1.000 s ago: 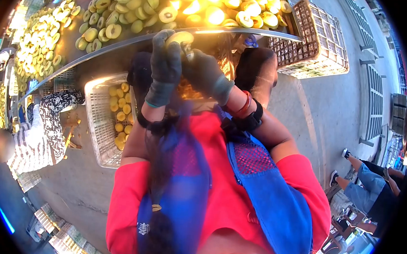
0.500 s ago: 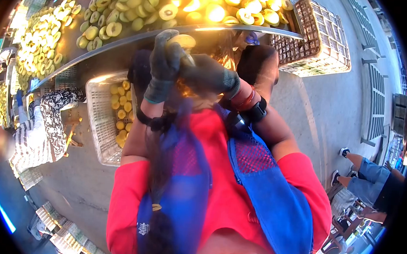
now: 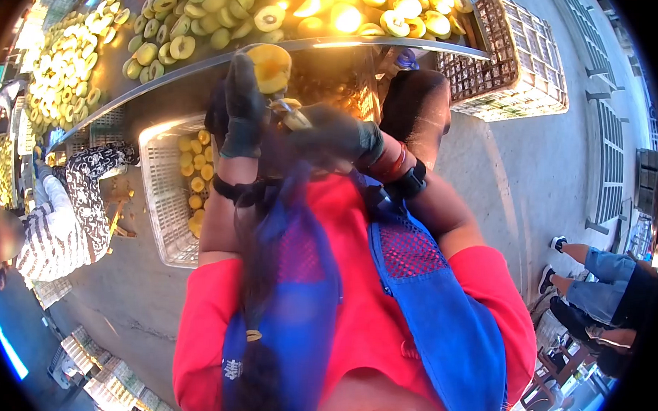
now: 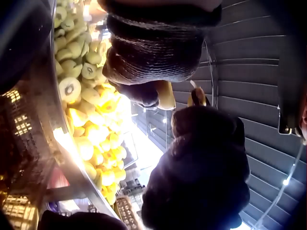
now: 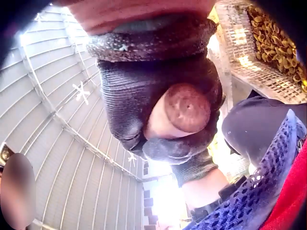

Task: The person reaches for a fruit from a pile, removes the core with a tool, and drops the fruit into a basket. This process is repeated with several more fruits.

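Observation:
Both hands wear dark knit gloves. My left hand [image 3: 244, 93] holds a yellow peach half [image 3: 269, 67], cut face up, near the table's edge; its yellow edge also shows below the glove in the left wrist view. Just right of it my right hand [image 3: 329, 135], blurred, grips a tool by a thick round wooden handle [image 5: 184, 112], whose butt end pokes out of the fist. A pale yellow piece [image 3: 295, 116] sits at the tool's front, close below the peach half. The glove hides most of the tool.
A metal-edged table [image 3: 315, 44] ahead carries heaped cut peach halves [image 3: 268, 18]. A white crate [image 3: 158, 196] with yellow fruit stands left of my legs, another crate [image 3: 530, 60] at the right. A seated person [image 3: 60, 228] is at the left; people's legs show at the right.
My left hand has shifted slightly left and tilted the peach half, so its cut face now shows. The right hand has turned and drawn apart from it, with the pale piece now visible.

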Motion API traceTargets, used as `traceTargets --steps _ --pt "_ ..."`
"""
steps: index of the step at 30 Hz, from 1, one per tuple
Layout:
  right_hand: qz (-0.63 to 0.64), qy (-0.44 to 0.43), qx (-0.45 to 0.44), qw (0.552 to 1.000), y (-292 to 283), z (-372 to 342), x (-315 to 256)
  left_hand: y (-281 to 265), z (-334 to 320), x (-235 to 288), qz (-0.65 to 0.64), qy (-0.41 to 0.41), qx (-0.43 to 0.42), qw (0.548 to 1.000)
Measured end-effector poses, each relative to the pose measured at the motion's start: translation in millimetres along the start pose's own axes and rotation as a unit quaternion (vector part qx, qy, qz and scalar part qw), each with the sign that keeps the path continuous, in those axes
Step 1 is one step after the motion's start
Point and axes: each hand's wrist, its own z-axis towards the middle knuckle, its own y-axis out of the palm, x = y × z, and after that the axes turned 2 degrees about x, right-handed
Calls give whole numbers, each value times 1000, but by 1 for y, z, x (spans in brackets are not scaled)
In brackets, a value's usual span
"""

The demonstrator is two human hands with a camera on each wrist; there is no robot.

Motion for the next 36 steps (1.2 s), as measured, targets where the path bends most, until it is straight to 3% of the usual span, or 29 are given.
traceTargets --steps 1,5,8,11,14,17,19,22,24,26,32,36 --pt "-11 13 14 1000 0 3 6 -4 0 8 -221 -251 34 942" --pt "-43 151 147 977 -7 8 15 -10 1 16 -366 -221 48 903" --pt "-259 59 177 948 -22 17 52 -16 -1 15 -402 -253 36 879" --pt "-387 -146 261 872 -23 23 59 -17 -5 15 -417 -253 21 873" --pt "-562 -203 343 725 -14 26 45 -17 -8 17 -427 -255 -6 868" --pt "-605 -202 344 689 -14 24 37 -19 -15 2 -442 -243 -31 863" --pt "-599 -194 365 686 -14 22 34 -16 -21 4 -325 -182 -27 927" --pt "-620 -177 343 683 -17 20 38 -12 -28 -1 -233 -137 -16 963" --pt "-636 -160 326 681 -19 21 40 -10 -28 0 -273 -166 -31 947" --pt "-645 -140 323 678 -20 21 42 -11 -25 7 -382 -234 -68 891" --pt "-642 -167 320 676 -33 25 58 -2 -28 15 -230 -137 -73 961" --pt "-645 -186 309 673 -34 24 58 -4 -27 19 -328 -204 -76 919"
